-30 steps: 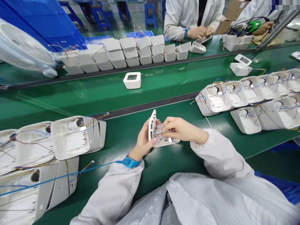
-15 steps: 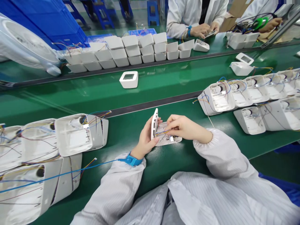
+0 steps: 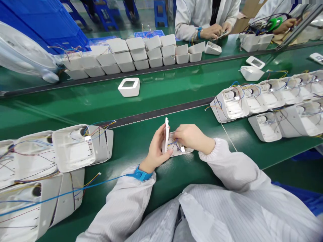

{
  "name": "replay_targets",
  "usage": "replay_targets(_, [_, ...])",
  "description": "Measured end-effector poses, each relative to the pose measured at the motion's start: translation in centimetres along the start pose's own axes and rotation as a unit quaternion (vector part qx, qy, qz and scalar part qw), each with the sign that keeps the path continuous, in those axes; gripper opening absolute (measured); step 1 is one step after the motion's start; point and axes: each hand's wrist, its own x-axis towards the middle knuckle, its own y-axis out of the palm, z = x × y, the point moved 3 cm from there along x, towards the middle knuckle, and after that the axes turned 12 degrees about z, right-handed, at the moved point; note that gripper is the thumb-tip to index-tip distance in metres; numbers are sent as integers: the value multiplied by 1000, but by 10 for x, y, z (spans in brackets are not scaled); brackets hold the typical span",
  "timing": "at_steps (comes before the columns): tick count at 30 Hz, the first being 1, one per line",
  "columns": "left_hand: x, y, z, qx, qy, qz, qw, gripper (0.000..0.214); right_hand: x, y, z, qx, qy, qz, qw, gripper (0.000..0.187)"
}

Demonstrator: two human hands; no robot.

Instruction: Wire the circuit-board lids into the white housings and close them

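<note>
My left hand [image 3: 155,150] grips a thin white plastic cover [image 3: 166,134] that stands on edge on the green bench. Beside it lies a white housing half [image 3: 182,150] with coloured wires inside. My right hand [image 3: 192,137] rests over that housing, its fingertips pinched down among the wires. A blue wrist strap [image 3: 139,174] with a blue cord sits on my left wrist. Both sleeves are white.
Open white housings with wires [image 3: 75,146] are stacked at the left, and more of them [image 3: 264,101] at the right. A white square unit [image 3: 129,86] rides the green conveyor. Stacked white shells [image 3: 141,53] line the far side, where another person's hands [image 3: 214,32] work.
The white unit on the conveyor has drifted left. My right hand has lowered its fingers deeper into the housing's wires; my left hand still holds the cover upright.
</note>
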Motion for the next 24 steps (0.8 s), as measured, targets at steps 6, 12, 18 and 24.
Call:
replay_targets(6, [3, -1, -1, 115, -11, 0, 993, 89, 0, 4, -2, -33, 54, -18, 998, 16])
replay_targets(12, [9, -1, -16, 293, 0, 116, 949, 93, 2, 3, -2, 31, 92, 2, 995, 10])
replay_targets(18, [11, -1, -17, 360, -41, 198, 911, 95, -4, -9, -41, 330, -6, 124, 936, 18])
replay_targets(24, [12, -3, -17, 415, -67, 228, 878, 88, -8, -4, -55, 572, 129, -71, 807, 21])
